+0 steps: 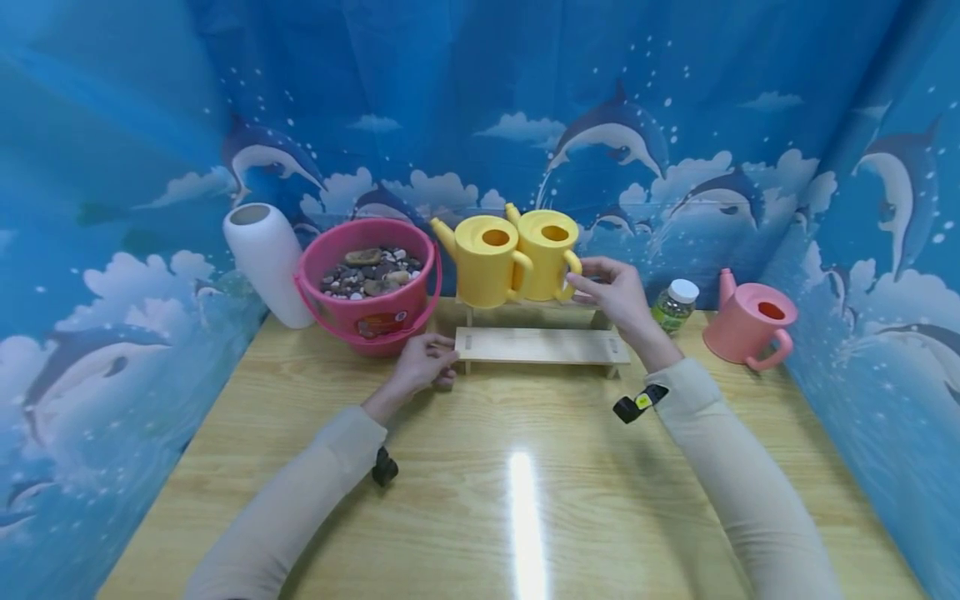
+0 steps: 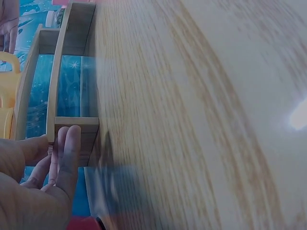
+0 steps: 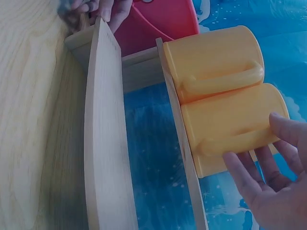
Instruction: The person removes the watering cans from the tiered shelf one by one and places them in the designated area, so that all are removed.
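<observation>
Two yellow watering cans (image 1: 483,267) (image 1: 546,258) stand side by side on the upper board of a two-step wooden shelf (image 1: 540,346), spouts pointing to the back left. At the handle of the right-hand can, my right hand (image 1: 617,293) has its thumb on one side and its fingers on the other; the right wrist view shows this hand (image 3: 283,182) gripping lightly. My left hand (image 1: 426,365) pinches the left end of the lower board. Seen from the left wrist, that hand (image 2: 43,187) has its thumb above the board and fingers against the end support.
Left of the shelf stands a pink bucket (image 1: 363,321) of pebbles, with a white vase (image 1: 266,258) beyond it. A white-capped jar (image 1: 675,307) and a pink watering can (image 1: 750,321) are on the right. A dolphin-print curtain (image 1: 465,100) surrounds the wooden table (image 1: 450,500).
</observation>
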{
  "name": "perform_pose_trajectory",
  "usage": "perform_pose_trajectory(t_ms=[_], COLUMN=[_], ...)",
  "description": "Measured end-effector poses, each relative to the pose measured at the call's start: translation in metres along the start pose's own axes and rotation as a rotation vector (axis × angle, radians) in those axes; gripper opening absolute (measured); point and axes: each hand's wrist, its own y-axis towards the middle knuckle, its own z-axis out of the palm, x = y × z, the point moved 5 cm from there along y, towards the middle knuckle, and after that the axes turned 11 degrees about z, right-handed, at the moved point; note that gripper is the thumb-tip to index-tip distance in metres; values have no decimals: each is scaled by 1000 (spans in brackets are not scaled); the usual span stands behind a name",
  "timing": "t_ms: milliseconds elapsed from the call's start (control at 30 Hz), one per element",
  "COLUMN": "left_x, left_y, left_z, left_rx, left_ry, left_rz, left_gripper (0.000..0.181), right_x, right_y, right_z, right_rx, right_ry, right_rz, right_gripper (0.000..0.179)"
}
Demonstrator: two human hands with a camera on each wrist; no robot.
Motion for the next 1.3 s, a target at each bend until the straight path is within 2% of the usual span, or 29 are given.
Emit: perform_pose_trajectory(t_ms=[100, 233, 367, 533, 767, 1000, 1100, 1300], left_x=[0, 0, 0, 0, -1, 0, 0, 1], left_y=[0, -1, -1, -1, -1, 0, -1, -1], left_z=[0, 0, 1, 1, 1, 0, 0, 0], left_rx=[4, 9, 6, -5, -8, -1, 6, 10], left_ry=[-5, -9, -3, 9, 11, 2, -3, -12], left_rz=[2, 2, 4, 3, -13, 2, 11, 23], left_gripper=[39, 39, 40, 39, 39, 39, 39, 40], right_x=[0, -2, -7, -17, -36, -60, -71, -89], right_y=[-1, -4, -15, -36, -70, -107, -123, -149], right_z=[1, -3, -12, -31, -62, -96, -110, -130], right_rx=[15, -11, -36, -67, -85, -137, -159, -208], right_ry=[-6, -6, -2, 13, 133, 184, 205, 192], right_rz=[6, 6, -1, -30, -103, -147, -144, -64], right_gripper=[49, 42, 43, 46, 24, 21, 20, 21])
